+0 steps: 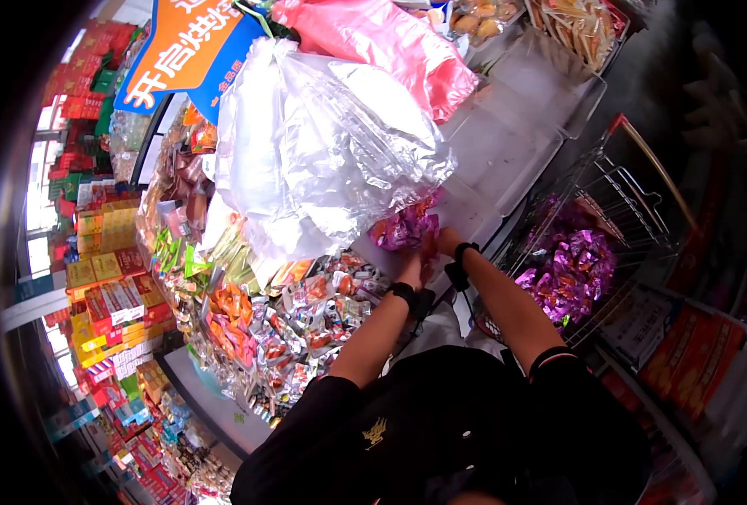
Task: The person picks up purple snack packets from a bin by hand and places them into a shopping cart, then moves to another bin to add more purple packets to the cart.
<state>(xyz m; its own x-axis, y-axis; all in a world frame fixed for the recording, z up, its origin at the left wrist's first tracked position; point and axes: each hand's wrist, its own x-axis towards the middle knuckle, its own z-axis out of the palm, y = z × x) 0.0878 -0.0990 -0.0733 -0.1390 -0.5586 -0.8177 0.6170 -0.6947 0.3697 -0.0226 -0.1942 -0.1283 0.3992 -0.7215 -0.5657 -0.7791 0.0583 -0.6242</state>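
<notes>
Close together in the middle of the head view, my left hand (414, 264) and my right hand (448, 241) are at the near edge of a bunch of purple-wrapped candies (404, 227). Both hands touch or nearly touch the wrappers. Their fingers are small, blurred and partly hidden, so I cannot make out a grip. A large clear plastic bag (323, 143) bulges over the far side of the candies and covers part of them. More candies in purple wrappers (571, 273) lie in a wire shopping cart (634, 194) to the right.
Pale plastic bins (508, 143) run beyond my right hand. A pink plastic bag (390, 50) and an orange and blue sign (184, 55) are at the top. Loose wrapped snacks (306, 320) fill the display at left, with boxed goods (116, 303) on shelves farther out.
</notes>
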